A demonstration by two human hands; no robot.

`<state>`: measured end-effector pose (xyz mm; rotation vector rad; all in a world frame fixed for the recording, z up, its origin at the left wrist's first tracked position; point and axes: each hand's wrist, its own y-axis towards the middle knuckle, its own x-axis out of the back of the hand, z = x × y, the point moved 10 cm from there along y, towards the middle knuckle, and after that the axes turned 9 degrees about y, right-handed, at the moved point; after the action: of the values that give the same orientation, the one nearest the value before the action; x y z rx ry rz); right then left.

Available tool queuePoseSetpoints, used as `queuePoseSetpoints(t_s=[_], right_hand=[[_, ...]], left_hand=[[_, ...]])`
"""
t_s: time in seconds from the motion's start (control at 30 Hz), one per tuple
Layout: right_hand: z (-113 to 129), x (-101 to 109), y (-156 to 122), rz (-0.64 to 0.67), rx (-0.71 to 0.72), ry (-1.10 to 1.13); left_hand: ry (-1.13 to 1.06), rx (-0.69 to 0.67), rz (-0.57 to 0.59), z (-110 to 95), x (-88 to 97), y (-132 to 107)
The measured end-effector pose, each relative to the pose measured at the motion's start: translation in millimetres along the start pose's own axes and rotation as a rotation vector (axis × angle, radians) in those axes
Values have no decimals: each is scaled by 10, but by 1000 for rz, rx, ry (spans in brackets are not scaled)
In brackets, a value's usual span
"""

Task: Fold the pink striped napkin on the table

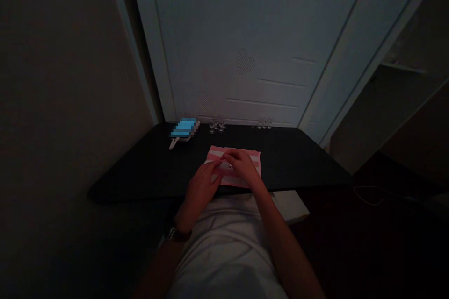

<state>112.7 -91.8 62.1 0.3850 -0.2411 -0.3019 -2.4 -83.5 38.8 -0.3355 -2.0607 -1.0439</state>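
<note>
A pink-and-white striped cloth [238, 180] lies flat near the front edge of the dark table, under both hands. My right hand [242, 164] is over its middle, fingers curled and tips pressed together in a pinch. Just beneath those fingers a small shiny piece [230, 166] glints; dim light and the fingers hide its kind and whether it is gripped. At the cloth's left side, my left hand [203, 182] has its thumb apart from bent fingers, and its fingertips come close to the right fingertips. I see nothing held in it.
Several small clear glass-like pieces [218, 126] stand at the back of the black table [140, 168], with another group [264, 124] farther right. A phone [184, 128] with a blurred screen leans on a white stand at back left. White panels rise behind; a pale box [291, 205] sits below the front edge.
</note>
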Motion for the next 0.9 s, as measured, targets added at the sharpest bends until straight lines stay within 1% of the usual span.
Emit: queuePoseSetpoints(t_s=[0.03,0.1,0.2,0.27,0.33,0.47,0.5,0.53,0.6,0.67,0.73,0.77,0.8,0.83,0.9], right_hand=[[2,25,15,-3,11,-49],[-23,142,35,-26,1,-139],[-56,389,54,-116,-37,-251],[-45,457,67,-156,-46,-301],[-24,373,88,-138,-36,-289],[-35,-13,114,30,-14,-97],[-56,-47,114,50,-19,-70],[-85,-35,114,52,-29,-63],[-150,123,123,2,-53,-94],[-187,373,145,-88,-76,-169],[-174,584,178,-184,-103,-274],[-141,631,198,-215,-110,-321],[-98,616,222,-216,-109,-352],[-48,543,247,-191,-100,-362],[58,284,277,-87,-58,-330]], left_hand=[[1,1,1,2,-1,0],[2,7,5,13,-7,-1],[6,14,15,25,-17,-1],[10,15,17,23,-17,-1],[13,16,10,18,-6,1],[6,12,1,7,7,10],[8,15,0,12,7,11],[12,23,0,25,6,12],[24,43,5,58,-3,10],[35,56,18,82,-21,5],[40,53,26,84,-33,3],[40,52,25,81,-33,3],[38,51,21,77,-28,4],[33,51,16,72,-22,6],[11,54,19,67,-22,11]])
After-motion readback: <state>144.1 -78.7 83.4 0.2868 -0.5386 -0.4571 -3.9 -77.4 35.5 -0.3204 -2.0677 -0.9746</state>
